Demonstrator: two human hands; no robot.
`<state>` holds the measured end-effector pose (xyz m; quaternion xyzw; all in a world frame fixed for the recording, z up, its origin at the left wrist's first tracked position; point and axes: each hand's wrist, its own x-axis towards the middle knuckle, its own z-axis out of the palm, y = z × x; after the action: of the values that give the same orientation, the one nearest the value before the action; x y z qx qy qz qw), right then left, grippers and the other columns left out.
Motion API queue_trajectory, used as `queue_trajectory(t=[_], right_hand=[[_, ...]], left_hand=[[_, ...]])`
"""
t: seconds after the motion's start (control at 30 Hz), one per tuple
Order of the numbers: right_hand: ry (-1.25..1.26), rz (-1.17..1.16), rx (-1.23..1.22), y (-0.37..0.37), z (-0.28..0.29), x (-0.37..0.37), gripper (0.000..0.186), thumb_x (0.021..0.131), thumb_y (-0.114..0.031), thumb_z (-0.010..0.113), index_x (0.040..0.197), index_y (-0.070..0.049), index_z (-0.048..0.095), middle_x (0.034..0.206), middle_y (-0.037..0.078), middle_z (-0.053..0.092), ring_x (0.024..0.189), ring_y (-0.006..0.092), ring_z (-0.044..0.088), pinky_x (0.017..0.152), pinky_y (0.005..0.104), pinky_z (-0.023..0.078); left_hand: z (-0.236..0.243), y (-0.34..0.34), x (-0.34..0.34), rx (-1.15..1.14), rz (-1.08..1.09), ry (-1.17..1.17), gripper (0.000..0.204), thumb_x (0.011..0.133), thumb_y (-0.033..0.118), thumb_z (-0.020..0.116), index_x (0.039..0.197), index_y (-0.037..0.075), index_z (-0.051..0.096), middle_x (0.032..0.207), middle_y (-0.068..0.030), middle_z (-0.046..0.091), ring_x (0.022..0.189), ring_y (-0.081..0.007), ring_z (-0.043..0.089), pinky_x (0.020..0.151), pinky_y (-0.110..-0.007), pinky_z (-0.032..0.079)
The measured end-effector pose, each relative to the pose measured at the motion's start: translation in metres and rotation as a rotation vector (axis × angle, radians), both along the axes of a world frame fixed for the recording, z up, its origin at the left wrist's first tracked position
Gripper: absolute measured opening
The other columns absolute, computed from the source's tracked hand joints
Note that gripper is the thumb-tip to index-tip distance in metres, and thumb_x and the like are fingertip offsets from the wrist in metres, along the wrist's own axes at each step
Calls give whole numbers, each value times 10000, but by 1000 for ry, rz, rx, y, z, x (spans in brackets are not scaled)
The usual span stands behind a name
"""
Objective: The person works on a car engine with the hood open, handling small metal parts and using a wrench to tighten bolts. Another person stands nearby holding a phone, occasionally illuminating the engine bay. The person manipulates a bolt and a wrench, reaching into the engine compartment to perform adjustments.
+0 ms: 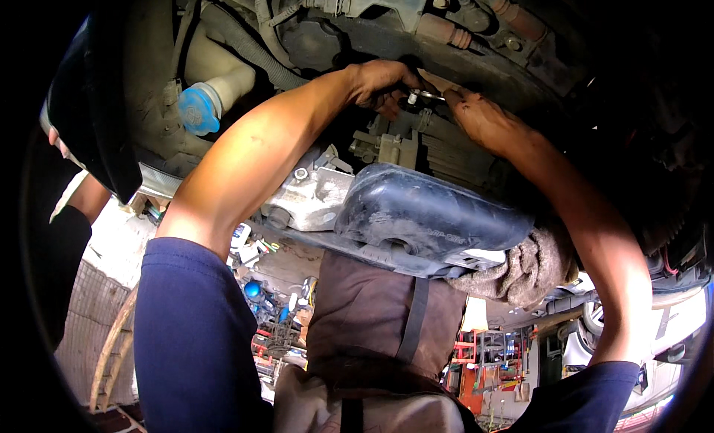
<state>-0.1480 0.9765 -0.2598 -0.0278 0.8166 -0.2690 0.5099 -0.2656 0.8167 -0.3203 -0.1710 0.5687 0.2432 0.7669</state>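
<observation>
Both my arms reach up into the underside of a vehicle. My right hand (480,109) is closed on a slim silver metal tool (430,95), apparently a wrench, whose far end meets a small pale fitting (413,98). Just left of it, my left hand (379,87) has its fingers curled at the fitting; whatever they grip is hidden in shadow. Below my hands are a grey housing (390,150), a black plastic moulded part (431,210) and a bare metal bracket (312,199).
A blue-capped reservoir neck (197,106) and hoses (268,68) sit upper left. A crumpled cloth (524,273) lies beside the black part. Another person's arm (93,195) shows at the left edge. Tools, clutter (282,314) and a red rack (472,370) stand beyond.
</observation>
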Motion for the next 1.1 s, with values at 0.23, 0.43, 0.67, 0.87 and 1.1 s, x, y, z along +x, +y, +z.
queue_trajectory(t=[0.23, 0.43, 0.67, 0.87, 1.1], right_hand=[[83, 9, -26, -2, -15, 7, 278, 872, -20, 394, 1138, 43, 446, 1104, 259, 551, 995, 399, 568, 815, 433, 490], [148, 43, -61, -2, -24, 8, 241, 867, -98, 476, 1063, 39, 507, 872, 242, 619, 848, 389, 614, 718, 430, 517], [241, 305, -10, -5, -15, -1, 235, 830, -55, 501, 1034, 63, 501, 877, 233, 619, 849, 362, 627, 725, 428, 522], [343, 265, -13, -7, -15, 2, 236, 809, 13, 463, 1031, 88, 489, 891, 249, 615, 844, 361, 637, 717, 426, 526], [338, 274, -36, -9, -17, -1, 239, 813, -11, 454, 1026, 92, 488, 874, 249, 619, 796, 353, 641, 690, 419, 528]], left_hand=[[12, 4, -5, 59, -54, -13, 246, 859, 268, 556, 913, 32, 595, 677, -18, 491, 554, -163, 509, 639, -355, 517], [6, 4, -3, 45, -28, -34, 221, 868, 254, 550, 911, 41, 588, 641, 2, 448, 529, -146, 486, 582, -303, 492], [-6, -3, -2, 75, -10, -34, 321, 779, 260, 609, 995, 23, 586, 807, -107, 531, 636, -216, 560, 674, -384, 552], [-1, -2, -4, 88, -6, -47, 245, 798, 259, 599, 940, 59, 610, 746, -62, 527, 574, -162, 528, 631, -338, 540], [4, 5, 1, 61, -28, -18, 220, 873, 211, 528, 1016, 59, 597, 648, 22, 457, 506, -92, 414, 537, -253, 447]])
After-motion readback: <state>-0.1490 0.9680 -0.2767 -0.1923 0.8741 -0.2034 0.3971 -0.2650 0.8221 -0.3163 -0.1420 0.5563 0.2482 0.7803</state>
